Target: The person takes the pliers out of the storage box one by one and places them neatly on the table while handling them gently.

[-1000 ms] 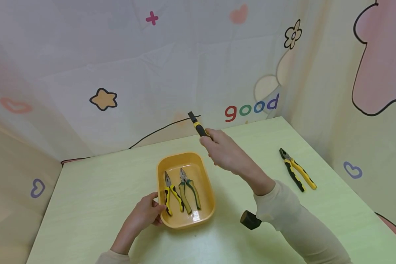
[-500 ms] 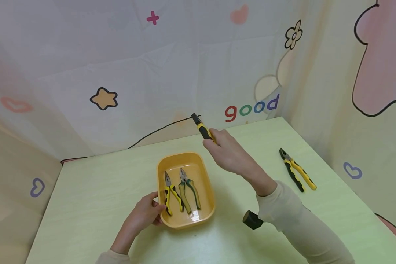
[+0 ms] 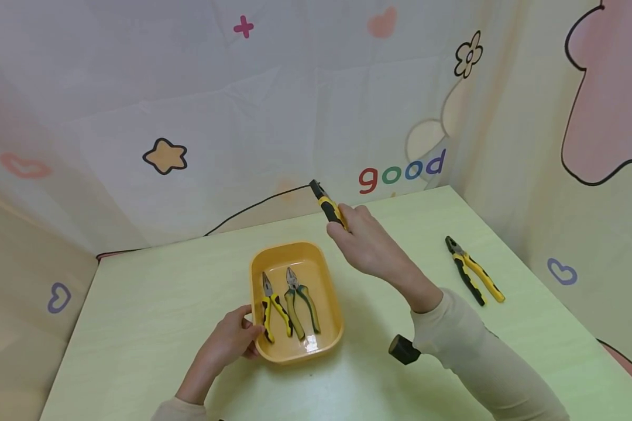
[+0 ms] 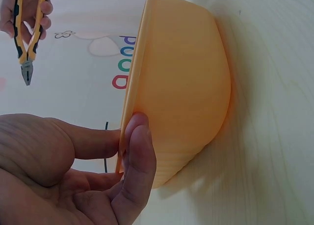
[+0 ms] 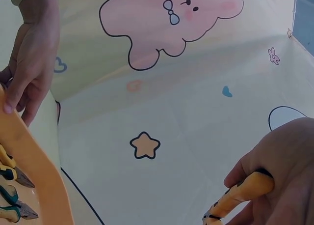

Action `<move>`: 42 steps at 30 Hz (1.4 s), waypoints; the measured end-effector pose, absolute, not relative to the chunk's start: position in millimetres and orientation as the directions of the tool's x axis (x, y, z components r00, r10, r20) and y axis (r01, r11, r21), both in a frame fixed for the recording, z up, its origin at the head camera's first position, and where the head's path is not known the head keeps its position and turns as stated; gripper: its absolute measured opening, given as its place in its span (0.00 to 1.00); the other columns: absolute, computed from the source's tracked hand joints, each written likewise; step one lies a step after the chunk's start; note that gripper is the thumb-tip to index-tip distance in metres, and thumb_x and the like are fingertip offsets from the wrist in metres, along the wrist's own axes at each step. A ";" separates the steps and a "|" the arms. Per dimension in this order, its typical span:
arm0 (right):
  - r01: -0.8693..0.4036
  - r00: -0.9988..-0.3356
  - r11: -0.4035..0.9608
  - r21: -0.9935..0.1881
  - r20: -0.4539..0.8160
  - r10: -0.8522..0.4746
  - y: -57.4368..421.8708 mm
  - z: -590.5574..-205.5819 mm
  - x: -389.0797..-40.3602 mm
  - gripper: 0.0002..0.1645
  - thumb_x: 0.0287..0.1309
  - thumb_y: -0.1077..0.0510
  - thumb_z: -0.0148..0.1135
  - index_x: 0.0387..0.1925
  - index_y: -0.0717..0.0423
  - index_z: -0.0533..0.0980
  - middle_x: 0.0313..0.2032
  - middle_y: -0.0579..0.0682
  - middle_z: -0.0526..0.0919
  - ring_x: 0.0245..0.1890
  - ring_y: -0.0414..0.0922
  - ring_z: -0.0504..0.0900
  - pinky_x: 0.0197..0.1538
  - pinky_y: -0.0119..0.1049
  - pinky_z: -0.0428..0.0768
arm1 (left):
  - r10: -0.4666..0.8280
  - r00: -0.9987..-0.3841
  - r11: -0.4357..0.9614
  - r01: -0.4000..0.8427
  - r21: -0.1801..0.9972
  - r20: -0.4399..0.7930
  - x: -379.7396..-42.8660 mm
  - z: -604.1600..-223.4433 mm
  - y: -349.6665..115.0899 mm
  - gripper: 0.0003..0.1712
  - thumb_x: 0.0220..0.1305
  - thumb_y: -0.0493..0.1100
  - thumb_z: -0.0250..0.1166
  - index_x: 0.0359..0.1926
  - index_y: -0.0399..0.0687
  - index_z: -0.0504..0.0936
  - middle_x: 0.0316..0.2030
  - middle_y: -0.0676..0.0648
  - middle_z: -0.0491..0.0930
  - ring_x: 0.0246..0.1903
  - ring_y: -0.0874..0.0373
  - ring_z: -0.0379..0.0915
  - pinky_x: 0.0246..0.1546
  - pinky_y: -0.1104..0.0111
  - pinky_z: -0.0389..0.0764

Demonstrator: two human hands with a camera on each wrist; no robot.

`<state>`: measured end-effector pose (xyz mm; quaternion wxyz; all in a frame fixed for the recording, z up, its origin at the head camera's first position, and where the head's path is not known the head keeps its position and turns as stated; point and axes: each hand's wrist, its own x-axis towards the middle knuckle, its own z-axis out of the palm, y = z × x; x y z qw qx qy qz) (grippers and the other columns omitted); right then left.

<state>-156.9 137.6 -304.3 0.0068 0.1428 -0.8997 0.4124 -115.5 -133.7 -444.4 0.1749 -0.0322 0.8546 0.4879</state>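
Observation:
My left hand (image 3: pixel 232 339) pinches the left rim of a yellow-orange plastic tray (image 3: pixel 302 254) on the table, with the thumb inside and fingers outside. In the tray lie long-nose pliers (image 3: pixel 267 287) with yellow-black handles and combination pliers (image 3: pixel 292 279) with green handles, side by side. My right hand (image 3: pixel 366 242) grips another pair of yellow-black pliers (image 3: pixel 326 206), raised above the table beyond the tray's far right corner. In the left wrist view those pliers (image 4: pixel 27 58) show their metal jaws and spread handles.
Another pair of yellow-black pliers (image 3: pixel 459 254) lies on the pale green table (image 3: pixel 158 304) to the right. A dark block (image 3: pixel 403 349) sits against the right sleeve (image 3: pixel 463 342). A patterned cloth backdrop (image 3: pixel 216 128) stands behind and at both sides.
My right hand has shifted slightly right and down with the pliers, and the dark block by the sleeve has moved along with it. The left hand and tray stay put.

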 end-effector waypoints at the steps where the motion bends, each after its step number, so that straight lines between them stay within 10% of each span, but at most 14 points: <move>1: -0.256 -0.962 0.629 -0.734 0.129 -0.241 137.8 -304.6 -156.7 0.12 0.69 0.56 0.44 0.36 0.60 0.70 0.30 0.56 0.69 0.23 0.49 0.68 0.22 0.34 0.67 | 0.117 -0.937 0.521 -0.225 0.823 -0.330 -115.5 -444.1 -133.6 0.27 0.72 0.29 0.61 0.68 0.26 0.68 0.32 0.38 0.77 0.20 0.55 0.79 0.25 0.61 0.88; 19: -0.155 -0.987 0.722 -0.674 0.070 -0.146 140.0 -313.0 -152.6 0.37 0.71 0.52 0.47 0.75 0.66 0.60 0.51 0.64 0.67 0.31 0.52 0.75 0.27 0.35 0.78 | 0.109 -0.935 0.522 -0.235 0.820 -0.337 -114.9 -444.8 -134.3 0.26 0.72 0.29 0.62 0.67 0.27 0.69 0.31 0.38 0.77 0.20 0.55 0.79 0.24 0.62 0.88; 42: -0.206 -0.967 0.832 -0.515 0.235 -0.094 142.6 -325.3 -149.9 0.39 0.67 0.54 0.53 0.75 0.67 0.61 0.52 0.66 0.70 0.39 0.53 0.74 0.28 0.38 0.77 | 0.109 -0.932 0.522 -0.243 0.817 -0.347 -116.6 -445.3 -133.8 0.27 0.72 0.31 0.62 0.69 0.28 0.68 0.32 0.38 0.77 0.21 0.55 0.80 0.24 0.62 0.88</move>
